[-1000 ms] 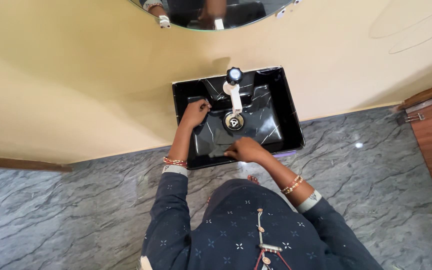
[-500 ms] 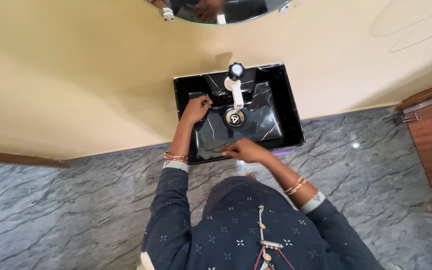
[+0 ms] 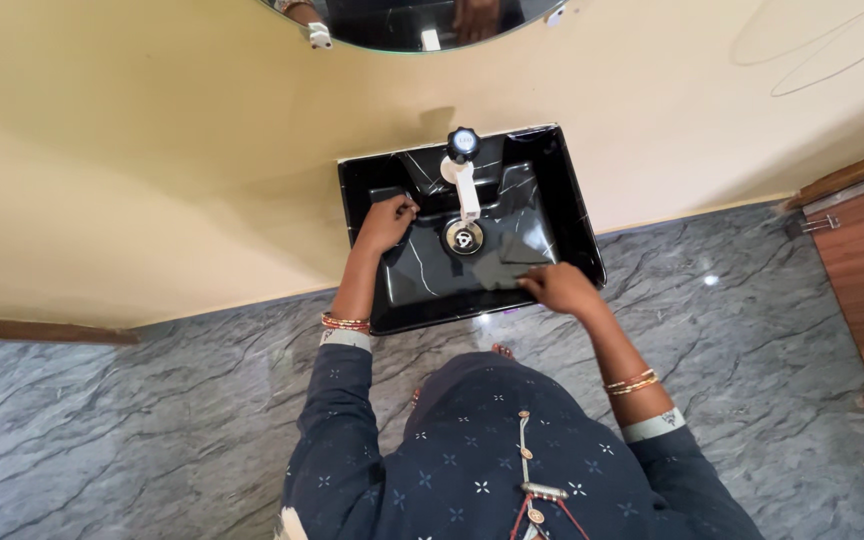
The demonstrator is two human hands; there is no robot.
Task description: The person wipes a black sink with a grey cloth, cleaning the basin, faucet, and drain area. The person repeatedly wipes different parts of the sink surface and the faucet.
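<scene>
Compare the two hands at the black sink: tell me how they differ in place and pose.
The left hand rests curled on the sink's back left ledge, beside the white tap; the right hand lies flatter at the front right rim, pressing a dark cloth. Whether the left hand holds anything is unclear. Both wrists wear bangles.

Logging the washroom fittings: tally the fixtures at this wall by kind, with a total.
Black marbled sink: 1
White tap with black knob: 1
Metal drain: 1
Round mirror, partly in view: 1
Total: 4
</scene>
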